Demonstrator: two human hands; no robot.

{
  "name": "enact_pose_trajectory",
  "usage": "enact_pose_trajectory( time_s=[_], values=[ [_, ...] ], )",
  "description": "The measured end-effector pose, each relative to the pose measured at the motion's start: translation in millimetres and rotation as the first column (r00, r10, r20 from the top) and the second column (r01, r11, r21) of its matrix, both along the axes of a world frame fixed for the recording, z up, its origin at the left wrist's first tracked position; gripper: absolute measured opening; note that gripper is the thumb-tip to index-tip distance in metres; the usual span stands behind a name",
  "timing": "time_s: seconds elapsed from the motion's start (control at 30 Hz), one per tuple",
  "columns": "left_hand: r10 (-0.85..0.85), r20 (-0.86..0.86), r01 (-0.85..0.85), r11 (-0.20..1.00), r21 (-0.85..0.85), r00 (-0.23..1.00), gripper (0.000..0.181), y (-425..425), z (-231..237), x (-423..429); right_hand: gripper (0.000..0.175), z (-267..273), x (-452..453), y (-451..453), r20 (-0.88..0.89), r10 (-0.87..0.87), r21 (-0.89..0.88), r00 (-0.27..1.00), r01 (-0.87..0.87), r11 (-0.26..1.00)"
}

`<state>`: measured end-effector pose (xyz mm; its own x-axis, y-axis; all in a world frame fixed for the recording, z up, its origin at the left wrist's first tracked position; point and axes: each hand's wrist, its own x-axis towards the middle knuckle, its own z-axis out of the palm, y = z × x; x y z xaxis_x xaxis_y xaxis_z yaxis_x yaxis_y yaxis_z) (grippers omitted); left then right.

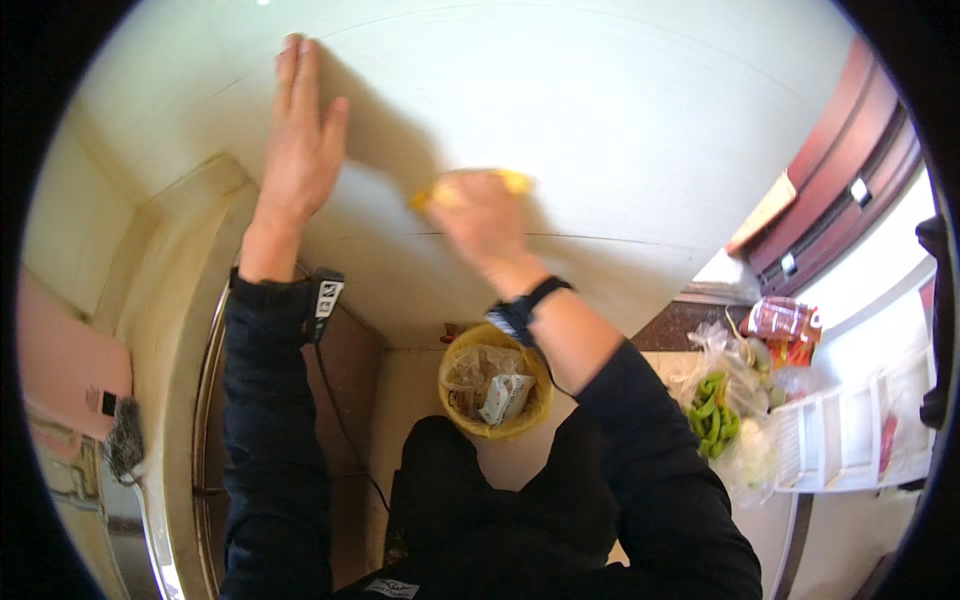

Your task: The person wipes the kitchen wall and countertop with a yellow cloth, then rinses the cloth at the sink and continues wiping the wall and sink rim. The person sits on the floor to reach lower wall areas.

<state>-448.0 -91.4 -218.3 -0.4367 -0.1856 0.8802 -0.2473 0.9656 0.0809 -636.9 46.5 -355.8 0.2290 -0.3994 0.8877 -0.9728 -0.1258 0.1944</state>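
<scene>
My right hand [480,217] is closed around a yellow cloth [514,181] and presses it against the pale wall [600,120]; hand and cloth are slightly blurred. Up and to the left, my left hand [304,142] has its fingers extended and close together, the thumb apart, with nothing in it. It is flat beside or on the wall; contact cannot be told for sure. Both hands cast shadows on the wall. A dark band with a small device [514,322] is strapped to my right wrist, and another device [325,304] sits at my left cuff.
Below the hands stands a yellow-lined waste bin [450,409] with wrappers inside. At the left are a counter edge [176,300], a pink board [75,352] and a steel-wool scrubber [125,442]. Green peppers [711,420], bagged vegetables and a white rack [825,435] lie right, below a reddish door frame [825,165].
</scene>
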Motion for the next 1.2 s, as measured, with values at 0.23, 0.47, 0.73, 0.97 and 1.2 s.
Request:
enact_pose_trajectory(
  time_s=[0.23, 0.47, 0.73, 0.97, 1.2],
  values=[
    [0.052, 0.026, -0.05, 0.996, -0.07, 0.998, 0.064, -4, -2, 1, 0.024, -32, -126, 102, 0.079, -0.233, -0.075, 0.969, 0.239, 0.968],
    [0.074, 0.045, -0.07, 0.993, -0.091, 0.996, 0.068, -11, -8, 2, 0.016, -29, -98, 66, 0.511, -0.083, -0.278, 0.856, 0.256, 0.926],
    [0.093, 0.088, -0.081, 0.987, -0.135, 0.992, 0.068, -5, -1, 3, 0.025, -58, -79, 82, -0.09, -0.24, 0.001, 0.967, 0.241, 0.971],
    [0.136, 0.086, -0.124, 0.983, -0.135, 0.987, 0.07, -10, -6, 4, 0.02, -109, -143, 136, 0.719, -0.154, -0.395, 0.678, 0.58, 0.713],
    [0.15, 0.102, -0.141, 0.985, -0.097, 0.983, 0.071, -7, -1, 3, 0.011, -149, -52, 59, 0.231, -0.233, -0.058, 0.945, 0.252, 0.966]
  ],
)
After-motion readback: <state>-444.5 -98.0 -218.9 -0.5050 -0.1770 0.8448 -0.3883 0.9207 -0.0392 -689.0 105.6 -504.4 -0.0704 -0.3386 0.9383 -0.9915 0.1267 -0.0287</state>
